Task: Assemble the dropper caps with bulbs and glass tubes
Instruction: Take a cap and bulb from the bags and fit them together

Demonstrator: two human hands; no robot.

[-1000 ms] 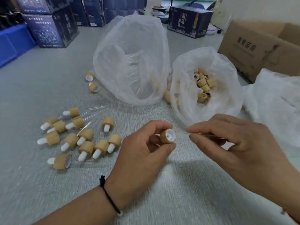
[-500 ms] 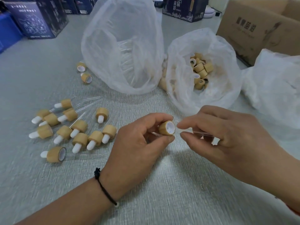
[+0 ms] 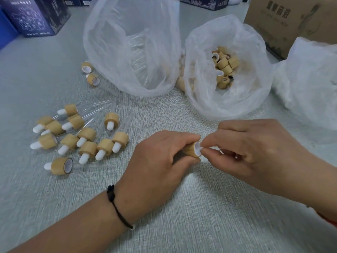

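The left hand point(image 3: 160, 161) gripped a bamboo dropper cap point(image 3: 192, 149) just right of the finished droppers point(image 3: 80, 136) on the desk point(image 3: 182, 216); the right hand point(image 3: 255, 152) pinched something at the cap's open mouth, what exactly I cannot tell.

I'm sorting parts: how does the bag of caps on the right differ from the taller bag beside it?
The right bag sits low and wide open, showing loose wooden caps; the taller bag stands higher. The taller bag holds clear glass tubes, only faintly visible through its plastic, while the right bag's tan caps show plainly. Both are thin translucent white plastic standing on the grey table.
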